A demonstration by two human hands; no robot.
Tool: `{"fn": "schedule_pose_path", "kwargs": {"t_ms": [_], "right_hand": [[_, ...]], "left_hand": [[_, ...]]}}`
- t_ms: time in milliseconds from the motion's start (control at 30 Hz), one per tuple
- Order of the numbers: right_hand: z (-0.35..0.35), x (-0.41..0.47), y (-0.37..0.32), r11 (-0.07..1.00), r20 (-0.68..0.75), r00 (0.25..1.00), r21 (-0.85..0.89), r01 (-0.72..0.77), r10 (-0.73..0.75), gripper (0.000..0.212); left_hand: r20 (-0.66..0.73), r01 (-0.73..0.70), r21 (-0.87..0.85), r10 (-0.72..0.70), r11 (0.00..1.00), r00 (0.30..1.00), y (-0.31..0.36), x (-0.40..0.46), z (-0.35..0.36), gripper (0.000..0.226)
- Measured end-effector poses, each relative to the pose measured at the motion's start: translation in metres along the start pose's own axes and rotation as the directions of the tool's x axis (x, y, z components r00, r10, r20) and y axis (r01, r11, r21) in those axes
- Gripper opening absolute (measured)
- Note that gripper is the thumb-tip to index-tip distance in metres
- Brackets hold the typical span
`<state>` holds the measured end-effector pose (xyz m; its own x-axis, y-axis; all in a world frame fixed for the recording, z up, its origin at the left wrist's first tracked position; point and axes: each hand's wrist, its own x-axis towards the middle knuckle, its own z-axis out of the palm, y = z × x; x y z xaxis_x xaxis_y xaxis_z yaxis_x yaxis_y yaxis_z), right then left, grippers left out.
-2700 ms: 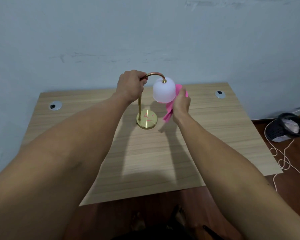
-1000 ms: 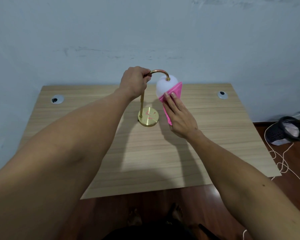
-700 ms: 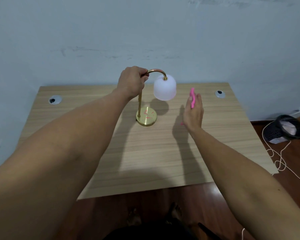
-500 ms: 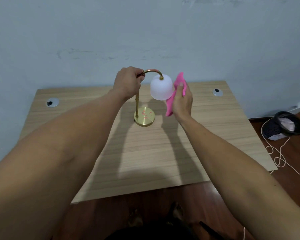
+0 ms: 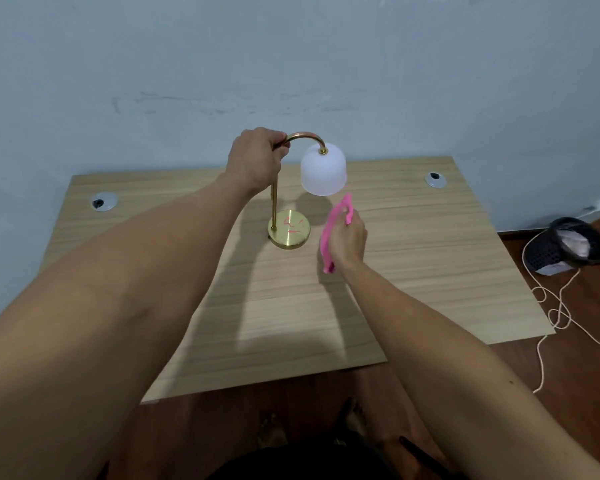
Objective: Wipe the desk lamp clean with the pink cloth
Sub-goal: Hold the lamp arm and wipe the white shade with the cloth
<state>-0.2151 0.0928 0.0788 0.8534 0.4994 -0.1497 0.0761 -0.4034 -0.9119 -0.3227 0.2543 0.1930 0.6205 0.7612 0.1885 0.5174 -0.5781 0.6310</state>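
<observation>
The desk lamp stands on the wooden desk. It has a white frosted shade, a curved brass neck and a round brass base with red marks on it. My left hand grips the top of the neck, left of the shade. My right hand holds the pink cloth upright, below the shade and just right of the base. The cloth touches neither shade nor base.
Two round cable grommets sit in the desk's back corners, one at the left and one at the right. A black mesh bin and a loose white cord lie on the floor at the right. A blue-grey wall stands behind the desk.
My right hand with the cloth has dropped from the right side of the shade to below it, beside the base. My left hand has kept its grip on the neck.
</observation>
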Motion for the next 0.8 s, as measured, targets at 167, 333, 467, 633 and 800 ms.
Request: {"fn": "schedule_pose_path", "kwargs": {"t_ms": [167,333,467,633,800], "right_hand": [[-0.011,0.016,-0.033,0.962,-0.133,0.98,0.247,-0.114,0.15,0.034],[0.012,0.005,-0.039,0.885,-0.011,0.885,0.017,0.465,-0.465,0.056],[0.029,-0.013,-0.008,0.837,0.068,0.842,-0.095,0.539,-0.535,0.064],[0.022,-0.024,0.017,0.936,0.126,0.942,-0.134,0.326,-0.31,0.054],[0.007,0.001,-0.012,0.868,-0.068,0.926,0.381,-0.32,0.371,0.033]], "left_hand": [[-0.01,0.003,-0.001,-0.003,1.0,1.0,0.0,0.0,0.001,0.019],[-0.017,0.008,0.001,-0.008,1.0,1.0,0.001,0.0,0.0,0.019],[-0.017,0.011,0.001,-0.011,1.0,1.0,0.002,-0.001,-0.001,0.019],[-0.013,0.02,-0.002,-0.02,1.0,1.0,0.004,-0.003,-0.002,0.019],[-0.011,0.018,0.004,-0.018,1.0,1.0,0.004,-0.002,-0.002,0.019]]}}
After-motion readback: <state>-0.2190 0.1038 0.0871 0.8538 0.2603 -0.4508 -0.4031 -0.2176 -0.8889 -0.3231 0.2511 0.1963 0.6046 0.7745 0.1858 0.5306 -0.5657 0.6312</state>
